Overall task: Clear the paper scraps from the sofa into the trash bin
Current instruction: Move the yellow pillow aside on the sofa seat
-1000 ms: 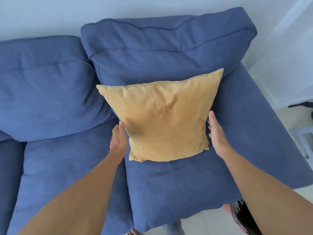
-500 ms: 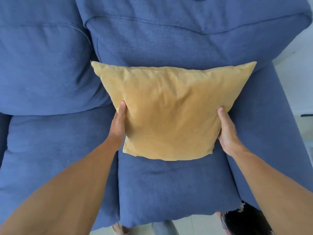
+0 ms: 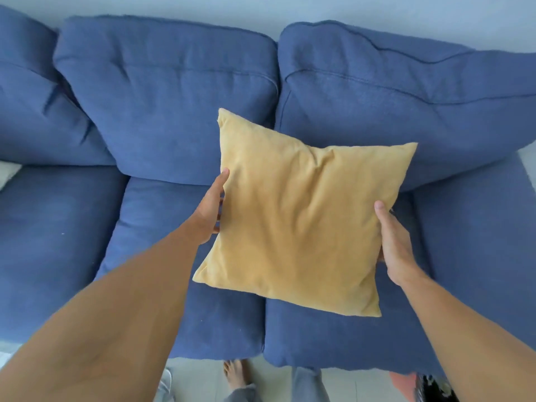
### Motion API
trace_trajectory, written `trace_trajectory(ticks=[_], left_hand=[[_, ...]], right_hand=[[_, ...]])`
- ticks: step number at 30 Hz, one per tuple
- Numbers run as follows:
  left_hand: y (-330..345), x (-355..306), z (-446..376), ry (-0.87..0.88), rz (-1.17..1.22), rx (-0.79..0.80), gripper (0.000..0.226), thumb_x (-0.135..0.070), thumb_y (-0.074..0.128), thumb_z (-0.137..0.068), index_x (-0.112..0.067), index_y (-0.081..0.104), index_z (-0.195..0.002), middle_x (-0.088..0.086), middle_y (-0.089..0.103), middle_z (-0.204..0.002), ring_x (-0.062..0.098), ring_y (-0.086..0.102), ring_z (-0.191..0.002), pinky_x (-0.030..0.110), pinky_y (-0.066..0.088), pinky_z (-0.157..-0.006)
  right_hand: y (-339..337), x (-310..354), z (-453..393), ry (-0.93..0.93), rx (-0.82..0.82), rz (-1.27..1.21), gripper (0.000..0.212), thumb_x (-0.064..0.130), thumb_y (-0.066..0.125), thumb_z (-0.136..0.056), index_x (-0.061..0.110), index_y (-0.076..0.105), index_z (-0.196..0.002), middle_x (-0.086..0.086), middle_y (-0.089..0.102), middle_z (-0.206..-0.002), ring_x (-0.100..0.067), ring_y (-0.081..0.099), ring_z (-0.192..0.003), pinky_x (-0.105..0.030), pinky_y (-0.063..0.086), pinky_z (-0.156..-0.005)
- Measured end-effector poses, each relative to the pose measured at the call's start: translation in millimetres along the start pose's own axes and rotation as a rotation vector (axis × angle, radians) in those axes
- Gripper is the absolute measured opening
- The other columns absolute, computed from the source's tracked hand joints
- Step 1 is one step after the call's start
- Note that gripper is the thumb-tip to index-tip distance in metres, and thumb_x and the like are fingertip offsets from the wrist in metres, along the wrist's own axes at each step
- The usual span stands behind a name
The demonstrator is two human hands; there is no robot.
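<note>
Head view: a square mustard-yellow fabric cushion (image 3: 298,216) is held between two bare hands above a dark blue fabric sofa (image 3: 174,117). The left hand (image 3: 210,208) presses flat against the cushion's left edge, thumb laid along the front face, the other fingers hidden behind the fabric. The right hand (image 3: 394,245) is closed on the right edge — thumb on the front, fingers wrapped around the back. So each grip is closed on the cushion, one on either side. The cushion is tilted, its upper left corner lying in front of the seam between two back cushions and its lower right corner hanging over the gap between two seat cushions.

No paper scraps can be made out on the visible seats, apart from a few tiny pale specks (image 3: 63,233) on the left seat cushion — too small to identify. A pale patch (image 3: 8,172) shows at the far left edge of the sofa. The trash bin does not show in this view. Below the sofa front, a bare foot (image 3: 235,372) and grey trouser legs (image 3: 307,384) stand on a light tiled floor (image 3: 269,372).
</note>
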State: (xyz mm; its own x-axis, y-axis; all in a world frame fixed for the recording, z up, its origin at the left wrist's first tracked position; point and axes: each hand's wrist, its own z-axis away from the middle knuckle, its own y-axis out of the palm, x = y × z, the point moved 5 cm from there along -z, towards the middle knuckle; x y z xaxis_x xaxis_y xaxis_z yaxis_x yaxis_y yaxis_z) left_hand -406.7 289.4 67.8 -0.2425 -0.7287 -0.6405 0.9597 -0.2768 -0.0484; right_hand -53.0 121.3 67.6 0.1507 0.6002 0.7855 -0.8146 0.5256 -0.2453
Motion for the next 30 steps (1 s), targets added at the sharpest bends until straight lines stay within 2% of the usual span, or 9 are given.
trace_trajectory(ticks=[4, 9, 12, 15, 18, 21, 23, 26, 30], left_hand=[[-104.9, 23.5, 9.4, -0.064, -0.03, -0.129, 0.11, -0.095, 0.062, -0.061, -0.031, 0.058, -0.15, 0.001, 0.063, -0.147, 0.031, 0.065, -0.123, 0.055, 0.053, -0.105], [-204.1, 54.5, 9.4, -0.118, -0.108, -0.261, 0.107, -0.097, 0.067, -0.056, -0.033, 0.064, -0.141, -0.001, 0.071, -0.137, 0.029, 0.067, -0.124, 0.056, 0.049, -0.112], [-239.6, 71.5, 8.1, -0.123, -0.203, -0.368, 0.111, -0.097, 0.055, -0.068, -0.027, 0.057, -0.154, 0.006, 0.062, -0.15, 0.036, 0.058, -0.137, 0.057, 0.041, -0.12], [-256.1, 89.5, 2.3, -0.124, -0.257, -0.447, 0.1, -0.089, 0.033, -0.092, -0.022, 0.038, -0.167, 0.009, 0.039, -0.172, 0.036, 0.035, -0.158, 0.056, 0.026, -0.129], [-255.1, 102.7, -0.1, -0.148, -0.3, -0.491, 0.088, -0.078, 0.025, -0.102, -0.019, 0.033, -0.169, 0.013, 0.036, -0.172, 0.04, 0.035, -0.156, 0.057, 0.029, -0.125], [-239.7, 94.5, 0.2, -0.104, -0.372, -0.583, 0.08, -0.072, 0.029, -0.104, -0.02, 0.039, -0.164, 0.021, 0.047, -0.159, 0.045, 0.048, -0.141, 0.06, 0.04, -0.114], [-220.7, 79.2, 2.7, -0.04, -0.382, -0.668, 0.077, -0.067, 0.036, -0.105, -0.018, 0.036, -0.164, 0.02, 0.045, -0.162, 0.045, 0.043, -0.147, 0.061, 0.038, -0.117], [-168.8, 47.1, 5.3, 0.176, -0.56, -0.688, 0.07, -0.057, 0.043, -0.108, -0.012, 0.041, -0.161, 0.023, 0.05, -0.158, 0.047, 0.042, -0.148, 0.061, 0.034, -0.12], [-57.9, 14.1, 3.5, 0.475, -0.81, -0.518, 0.059, -0.05, 0.048, -0.108, -0.013, 0.051, -0.154, 0.018, 0.06, -0.151, 0.042, 0.048, -0.142, 0.054, 0.037, -0.119]], right_hand=[[92.7, -15.0, 32.8, 0.048, 0.121, 0.036, 0.072, 0.097, 0.069, -0.063, 0.043, 0.076, -0.11, 0.017, 0.082, -0.109, -0.014, 0.075, -0.108, -0.052, 0.058, -0.102], [197.1, -44.7, 64.8, 0.089, 0.183, 0.055, 0.071, 0.096, 0.069, -0.064, 0.04, 0.079, -0.106, 0.018, 0.08, -0.107, -0.009, 0.073, -0.104, -0.039, 0.058, -0.096], [243.7, -65.5, 74.3, 0.122, 0.199, 0.077, 0.072, 0.095, 0.067, -0.065, 0.038, 0.076, -0.108, 0.017, 0.077, -0.108, -0.01, 0.07, -0.104, -0.04, 0.056, -0.099], [278.8, -85.1, 77.9, 0.18, 0.307, 0.105, 0.078, 0.088, 0.071, -0.068, 0.04, 0.067, -0.13, 0.016, 0.069, -0.128, -0.016, 0.064, -0.122, -0.043, 0.05, -0.108], [290.5, -94.3, 78.3, 0.202, 0.396, 0.194, 0.093, 0.079, 0.074, -0.074, 0.039, 0.048, -0.155, 0.014, 0.059, -0.147, -0.018, 0.056, -0.137, -0.041, 0.044, -0.112], [279.3, -87.2, 71.7, 0.176, 0.435, 0.218, 0.091, 0.073, 0.075, -0.08, 0.035, 0.046, -0.157, 0.011, 0.058, -0.151, -0.018, 0.057, -0.137, -0.042, 0.047, -0.114], [262.9, -76.1, 64.3, 0.161, 0.427, 0.223, 0.085, 0.067, 0.074, -0.086, 0.031, 0.046, -0.158, 0.005, 0.059, -0.149, -0.021, 0.061, -0.132, -0.045, 0.054, -0.108], [228.6, -54.2, 51.1, 0.12, 0.363, 0.155, 0.075, 0.054, 0.073, -0.096, 0.022, 0.048, -0.159, 0.001, 0.064, -0.137, -0.023, 0.07, -0.115, -0.039, 0.061, -0.095], [163.9, -29.4, 31.2, 0.034, 0.218, 0.105, 0.06, 0.042, 0.074, -0.098, 0.017, 0.058, -0.15, 0.003, 0.068, -0.133, -0.02, 0.072, -0.11, -0.041, 0.063, -0.094]])
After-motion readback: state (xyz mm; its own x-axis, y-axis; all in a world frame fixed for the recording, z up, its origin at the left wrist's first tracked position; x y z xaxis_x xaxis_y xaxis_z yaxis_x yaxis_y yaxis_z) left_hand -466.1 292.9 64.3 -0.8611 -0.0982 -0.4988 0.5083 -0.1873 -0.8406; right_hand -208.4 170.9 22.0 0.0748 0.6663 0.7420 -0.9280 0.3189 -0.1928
